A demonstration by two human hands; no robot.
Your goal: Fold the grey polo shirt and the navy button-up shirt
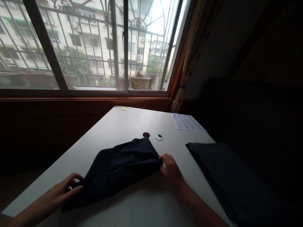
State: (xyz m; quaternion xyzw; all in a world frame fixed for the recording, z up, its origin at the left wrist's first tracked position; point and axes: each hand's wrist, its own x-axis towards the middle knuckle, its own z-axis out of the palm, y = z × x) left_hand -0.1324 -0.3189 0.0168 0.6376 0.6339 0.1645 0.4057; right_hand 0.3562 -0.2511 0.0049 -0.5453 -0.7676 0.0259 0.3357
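A dark navy cloth (118, 170) lies partly folded on the white table (113, 126), stretched from near left to middle. My left hand (63, 190) pinches its near-left corner, fingers curled on the fabric. My right hand (170, 168) grips the cloth's right edge with fingers bent around it. Both forearms come in from the bottom of the view.
A stack of dark folded cloth (224, 176) lies on the table's right side. A printed sheet (187, 122) lies at the far right, with a white cap (159, 137) and a cable hole (146, 135) behind the cloth. A barred window (94, 47) spans the back.
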